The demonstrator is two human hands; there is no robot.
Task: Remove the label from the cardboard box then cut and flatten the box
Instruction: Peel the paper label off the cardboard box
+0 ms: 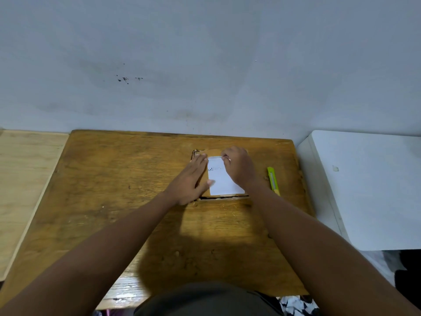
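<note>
A small brown cardboard box [213, 152] lies on the wooden table [114, 190], toward its far side. A white label [222, 182] with a bit of black print covers most of the box's top. My left hand [192, 181] lies flat with straight fingers on the box's left part, thumb touching the label's edge. My right hand [238, 167] is curled over the label's far right corner, and its fingertips pinch that corner. The box's right side is hidden under this hand.
A yellow-green utility knife [273, 180] lies on the table just right of my right wrist. A white cabinet [364, 190] stands to the right, a pale wooden surface [22, 179] to the left, and a wall runs behind the table.
</note>
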